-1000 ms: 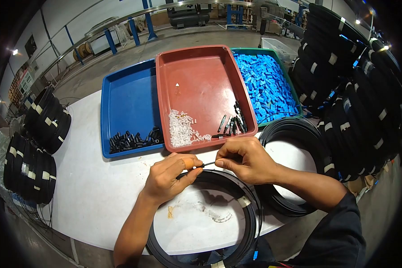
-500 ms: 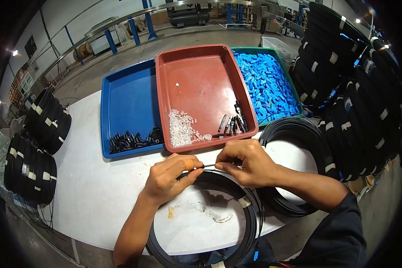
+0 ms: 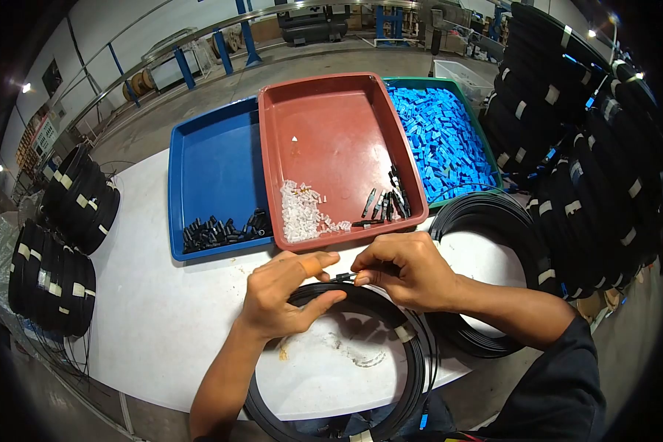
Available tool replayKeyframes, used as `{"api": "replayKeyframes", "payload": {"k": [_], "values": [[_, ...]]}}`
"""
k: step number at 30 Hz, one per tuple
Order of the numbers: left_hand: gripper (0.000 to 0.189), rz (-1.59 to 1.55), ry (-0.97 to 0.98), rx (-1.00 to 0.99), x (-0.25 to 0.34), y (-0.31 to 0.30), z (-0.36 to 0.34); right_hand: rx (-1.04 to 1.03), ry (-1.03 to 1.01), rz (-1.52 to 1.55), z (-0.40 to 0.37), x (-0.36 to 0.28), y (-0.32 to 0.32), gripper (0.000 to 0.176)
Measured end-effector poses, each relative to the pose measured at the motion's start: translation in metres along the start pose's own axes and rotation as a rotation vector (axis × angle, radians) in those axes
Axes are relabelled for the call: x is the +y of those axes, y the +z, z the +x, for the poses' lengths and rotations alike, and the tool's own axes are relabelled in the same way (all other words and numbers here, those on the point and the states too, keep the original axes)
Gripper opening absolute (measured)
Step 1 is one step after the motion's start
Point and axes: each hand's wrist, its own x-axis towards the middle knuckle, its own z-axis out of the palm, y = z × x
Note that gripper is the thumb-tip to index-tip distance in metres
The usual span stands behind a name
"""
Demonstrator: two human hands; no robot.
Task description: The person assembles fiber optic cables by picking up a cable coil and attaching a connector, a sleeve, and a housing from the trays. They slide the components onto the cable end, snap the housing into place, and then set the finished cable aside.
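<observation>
Between my two hands is a small black connector piece (image 3: 342,278) on the end of a thin black cable. My right hand (image 3: 409,272) pinches it between thumb and forefinger. My left hand (image 3: 283,291) is just left of it, thumb and fingers spread apart with nothing between them. Beneath both hands lies a coil of black cable (image 3: 414,368) with white tape on it. Just beyond the hands stands a red tray (image 3: 324,140) that holds small clear pieces (image 3: 298,214) and several black connector parts (image 3: 392,202).
A blue tray (image 3: 217,162) with black pieces stands left of the red one, and a green tray (image 3: 486,147) of blue pieces to its right. Another cable coil (image 3: 527,258) lies at the right. Stacked coils (image 3: 51,280) stand at the left, and taller stacks (image 3: 574,169) at the right.
My left thumb and fingers have opened and come off the cable end, so the black connector piece now shows. My right hand keeps its pinch and has barely moved.
</observation>
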Motion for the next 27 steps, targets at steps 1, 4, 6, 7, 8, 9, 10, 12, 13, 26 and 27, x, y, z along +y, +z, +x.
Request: {"api": "replayKeyframes", "payload": {"k": [1, 4, 6, 7, 8, 9, 10, 12, 13, 26, 27], "values": [[0.025, -0.017, -0.073, 0.046, 0.001, -0.001, 0.000, 0.000, 0.000, 0.001, 0.000, 0.000, 0.000, 0.011], [0.021, 0.012, 0.008, 0.039, -0.011, -0.003, -0.004, 0.005, 0.013, 0.001, 0.001, 0.000, 0.000, 0.017], [0.019, 0.011, 0.060, 0.033, -0.011, -0.001, -0.003, -0.043, 0.011, 0.022, 0.000, 0.003, 0.000, 0.028], [0.017, 0.010, 0.049, 0.048, -0.010, 0.000, -0.003, -0.042, 0.012, 0.020, 0.000, 0.002, 0.000, 0.028], [0.016, 0.008, 0.038, 0.064, -0.008, 0.001, -0.003, -0.025, -0.095, -0.040, 0.000, 0.000, 0.002, 0.032], [0.016, 0.007, 0.040, 0.063, -0.008, 0.001, -0.003, -0.008, -0.203, -0.100, 0.001, -0.002, 0.003, 0.036], [0.015, 0.004, 0.048, 0.031, -0.008, 0.000, -0.004, 0.002, -0.255, -0.097, 0.002, -0.004, 0.006, 0.038], [0.014, -0.007, 0.067, 0.010, -0.008, 0.000, -0.004, -0.016, -0.265, -0.114, -0.002, -0.001, 0.009, 0.036], [0.014, -0.009, 0.069, 0.010, -0.006, 0.001, -0.003, -0.034, -0.275, -0.129, -0.003, 0.001, 0.011, 0.033], [0.013, -0.039, 0.091, -0.026, -0.008, 0.001, -0.006, -0.077, -0.164, -0.040, -0.007, -0.003, 0.013, 0.020], [0.012, -0.020, 0.092, -0.062, -0.010, 0.001, -0.007, -0.076, -0.160, -0.045, -0.007, -0.003, 0.014, 0.020]]}}
